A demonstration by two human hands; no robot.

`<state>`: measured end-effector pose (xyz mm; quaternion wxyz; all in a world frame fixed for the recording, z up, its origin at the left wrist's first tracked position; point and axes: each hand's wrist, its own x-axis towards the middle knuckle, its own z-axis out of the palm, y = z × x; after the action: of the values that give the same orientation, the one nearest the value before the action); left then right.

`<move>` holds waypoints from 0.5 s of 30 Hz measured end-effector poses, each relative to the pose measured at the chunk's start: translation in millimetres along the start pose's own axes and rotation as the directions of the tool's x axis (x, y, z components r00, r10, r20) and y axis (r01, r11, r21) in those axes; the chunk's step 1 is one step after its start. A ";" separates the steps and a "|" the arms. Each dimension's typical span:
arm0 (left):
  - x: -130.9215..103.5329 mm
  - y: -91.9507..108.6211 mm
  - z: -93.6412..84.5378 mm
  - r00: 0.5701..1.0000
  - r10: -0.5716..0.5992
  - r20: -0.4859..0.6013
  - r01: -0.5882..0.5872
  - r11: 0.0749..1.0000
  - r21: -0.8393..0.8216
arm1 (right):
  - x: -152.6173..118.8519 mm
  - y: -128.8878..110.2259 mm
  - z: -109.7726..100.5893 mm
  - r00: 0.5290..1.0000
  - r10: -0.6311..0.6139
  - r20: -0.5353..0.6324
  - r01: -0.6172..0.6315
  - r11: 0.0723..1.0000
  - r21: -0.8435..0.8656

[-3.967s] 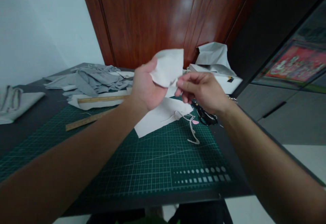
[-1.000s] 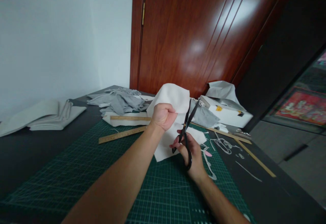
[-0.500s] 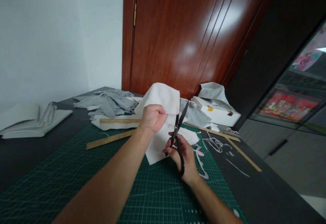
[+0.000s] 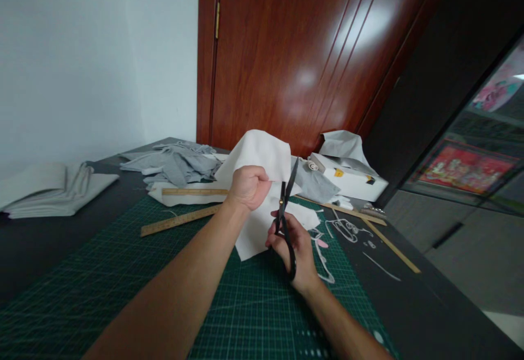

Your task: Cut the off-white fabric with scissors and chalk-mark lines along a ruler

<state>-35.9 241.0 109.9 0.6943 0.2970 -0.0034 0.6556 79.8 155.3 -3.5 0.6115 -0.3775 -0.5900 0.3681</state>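
Observation:
My left hand [image 4: 250,187] is closed on the edge of a white cloth [image 4: 262,153], which bulges up behind the fist and hangs below it. My right hand [image 4: 295,245] holds black scissors [image 4: 282,203] by the handles, fingers through the loops. The blades point up and away, slightly parted, at the right edge of the cloth beside my left fist. Whether cloth lies between the blades is hard to make out. Under both hands lies a green cutting mat [image 4: 237,316] with a grid.
Folded white cloth [image 4: 61,191] lies far left, grey fabric [image 4: 180,163] at the back. A wooden ruler [image 4: 180,221] crosses the mat; another [image 4: 391,246] lies right, near white cord [image 4: 346,229]. A white box [image 4: 352,180] stands back right.
The scissor blades have drawn closer together. Both hands stay in nearly the same place, and the view has shifted slightly.

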 end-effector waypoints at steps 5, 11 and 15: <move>1.1 -2.0 1.2 1.000 0.007 -0.016 -0.007 1.000 0.000 | 1.6 -1.5 0.3 1.000 -0.008 -0.021 0.007 1.000 -0.028; -14.2 2.2 6.1 0.999 0.041 -0.034 -0.041 0.999 0.002 | -10.9 -10.4 6.8 0.999 0.003 -0.043 -0.003 1.000 0.005; -22.5 3.7 8.6 0.997 0.041 -0.063 -0.041 0.999 -0.006 | -19.1 -14.1 12.6 0.999 0.016 -0.038 -0.014 0.999 0.034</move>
<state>-39.1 216.8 109.6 0.6814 0.2737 0.0100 0.6787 66.6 132.2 0.9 0.6261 -0.3785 -0.5692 0.3752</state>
